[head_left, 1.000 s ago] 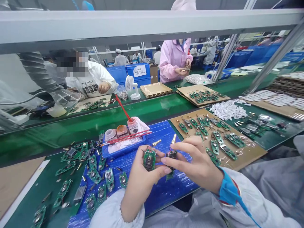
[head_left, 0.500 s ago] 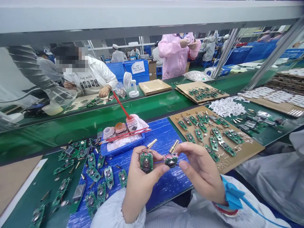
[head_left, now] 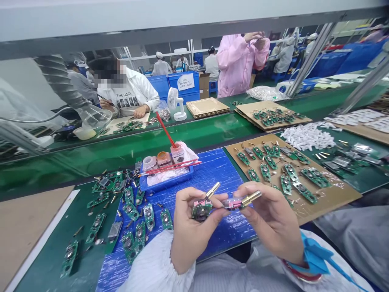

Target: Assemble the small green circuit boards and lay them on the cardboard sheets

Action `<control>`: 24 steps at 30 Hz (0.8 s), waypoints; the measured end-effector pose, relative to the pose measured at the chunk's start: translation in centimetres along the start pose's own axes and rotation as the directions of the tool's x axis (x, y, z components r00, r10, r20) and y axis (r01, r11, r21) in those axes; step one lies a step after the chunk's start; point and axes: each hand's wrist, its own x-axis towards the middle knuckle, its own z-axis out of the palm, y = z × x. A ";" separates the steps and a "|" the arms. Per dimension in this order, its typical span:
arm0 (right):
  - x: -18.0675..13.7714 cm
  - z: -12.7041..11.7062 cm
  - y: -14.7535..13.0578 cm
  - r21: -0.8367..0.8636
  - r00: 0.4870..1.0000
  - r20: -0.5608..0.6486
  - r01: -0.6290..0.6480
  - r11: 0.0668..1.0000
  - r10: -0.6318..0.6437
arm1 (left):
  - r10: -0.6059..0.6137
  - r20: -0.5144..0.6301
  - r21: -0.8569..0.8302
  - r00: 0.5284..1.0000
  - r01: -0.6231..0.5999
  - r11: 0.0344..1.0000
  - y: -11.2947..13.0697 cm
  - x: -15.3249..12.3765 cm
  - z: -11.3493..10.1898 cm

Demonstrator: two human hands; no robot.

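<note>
My left hand (head_left: 193, 227) is closed around a small green circuit board (head_left: 201, 210) with a brass cylinder (head_left: 213, 190) wired to it. Its thumb and a fingertip also reach the near end of a second circuit board (head_left: 233, 204), seen nearly edge-on. My right hand (head_left: 269, 221) pinches that second board between thumb and fingers, with its brass cylinder (head_left: 251, 198) pointing up to the right. Both boards are held above a blue-covered work mat (head_left: 212, 170). A blue strap (head_left: 317, 253) circles my right wrist.
Several circuit boards (head_left: 148, 217) lie at the left. A blue tray (head_left: 168, 182) holds small bottles and red-handled brushes. More boards rest on cardboard (head_left: 331, 202) at the right, near a pile of white plastic parts (head_left: 306, 136). A person in white (head_left: 133, 89) works across the bench.
The right hand has turned its board from a tilted face to nearly edge-on, its brass cylinder swinging right. The left hand's board has tipped flatter. The whole view has shifted.
</note>
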 end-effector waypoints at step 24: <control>1.7 -16.3 9.4 -0.137 0.700 -0.348 -0.696 0.705 0.624 | -0.560 0.212 0.297 0.801 0.493 0.818 -7.5 11.4 3.5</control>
